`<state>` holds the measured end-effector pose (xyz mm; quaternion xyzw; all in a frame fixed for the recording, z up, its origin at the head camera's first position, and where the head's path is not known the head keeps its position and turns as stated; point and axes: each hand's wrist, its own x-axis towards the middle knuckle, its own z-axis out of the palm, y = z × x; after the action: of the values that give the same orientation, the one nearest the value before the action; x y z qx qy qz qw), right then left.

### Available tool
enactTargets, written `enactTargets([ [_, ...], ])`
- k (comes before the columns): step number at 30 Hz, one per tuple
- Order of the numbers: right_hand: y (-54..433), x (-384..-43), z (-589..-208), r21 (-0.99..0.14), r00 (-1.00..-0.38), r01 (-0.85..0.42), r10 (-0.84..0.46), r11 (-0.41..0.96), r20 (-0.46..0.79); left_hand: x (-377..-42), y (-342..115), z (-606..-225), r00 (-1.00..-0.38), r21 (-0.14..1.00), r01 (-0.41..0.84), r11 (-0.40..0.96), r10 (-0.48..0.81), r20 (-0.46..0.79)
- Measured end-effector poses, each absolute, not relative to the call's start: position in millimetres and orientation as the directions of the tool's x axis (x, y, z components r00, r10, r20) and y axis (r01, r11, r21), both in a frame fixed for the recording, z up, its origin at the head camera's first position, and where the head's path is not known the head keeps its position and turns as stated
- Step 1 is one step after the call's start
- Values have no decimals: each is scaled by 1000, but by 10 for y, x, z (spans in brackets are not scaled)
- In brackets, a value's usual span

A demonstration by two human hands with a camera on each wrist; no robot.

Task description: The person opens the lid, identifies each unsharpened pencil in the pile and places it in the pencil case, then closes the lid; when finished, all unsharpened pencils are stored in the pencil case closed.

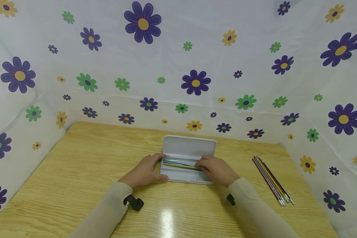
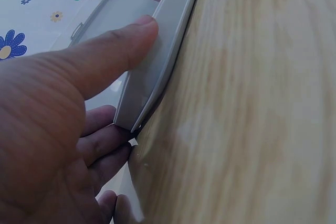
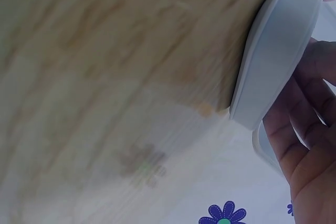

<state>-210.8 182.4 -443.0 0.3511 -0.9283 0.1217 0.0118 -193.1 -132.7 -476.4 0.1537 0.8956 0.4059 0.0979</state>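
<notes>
A white pencil case (image 1: 180,176) lies on the table with its lid (image 1: 189,147) raised at the back. Green and yellow pencils (image 1: 178,164) lie along its rear compartment. My left hand (image 1: 144,172) grips the case's left end; in the left wrist view the thumb (image 2: 142,35) presses the front wall and the other fingers reach round the end. Over the case's right end, my right hand (image 1: 220,169) holds the pencils' right ends between thumb and fingers. In the right wrist view the case wall (image 3: 278,51) partly covers those fingers, and the fingertips are hidden.
Several more pencils (image 1: 270,181), dark red, silver and yellow, lie in a loose bundle on the table right of the case. The wooden table (image 1: 101,158) is bounded at the back and sides by a white flowered cloth (image 1: 166,59).
</notes>
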Motion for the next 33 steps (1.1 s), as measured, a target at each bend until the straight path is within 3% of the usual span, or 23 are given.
enactTargets([
  [33, 2024, -2009, -4333, -150, -769, -640, -629, 754, 117, -1944, -1333, -4802, -930, 758, 199, 621, 362, -53],
])
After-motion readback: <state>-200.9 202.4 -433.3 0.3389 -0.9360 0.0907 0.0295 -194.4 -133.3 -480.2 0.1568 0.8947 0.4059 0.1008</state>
